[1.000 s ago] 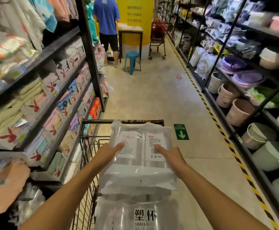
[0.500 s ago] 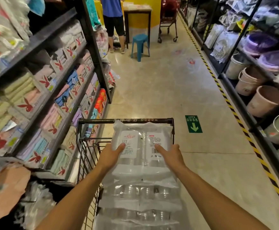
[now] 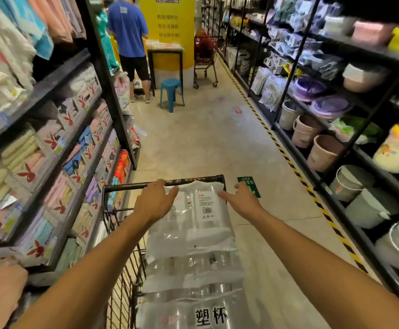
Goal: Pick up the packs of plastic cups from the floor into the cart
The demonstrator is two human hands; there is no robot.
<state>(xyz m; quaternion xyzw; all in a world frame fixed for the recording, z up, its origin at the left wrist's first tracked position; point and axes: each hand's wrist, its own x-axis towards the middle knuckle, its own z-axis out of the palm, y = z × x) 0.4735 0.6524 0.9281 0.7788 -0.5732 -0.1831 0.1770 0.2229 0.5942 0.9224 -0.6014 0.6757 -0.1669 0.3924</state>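
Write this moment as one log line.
left hand: open, over top pack | right hand: open, at its edge | cart: packs stacked inside

Head cam, wide-angle: looks fwd + down over cart [image 3: 127, 185], near; single view.

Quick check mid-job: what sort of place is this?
Most likely a household-goods shop aisle: shelves of packaged towels on the left, plastic buckets on the right, and a wire shopping cart holding packs of plastic cups.
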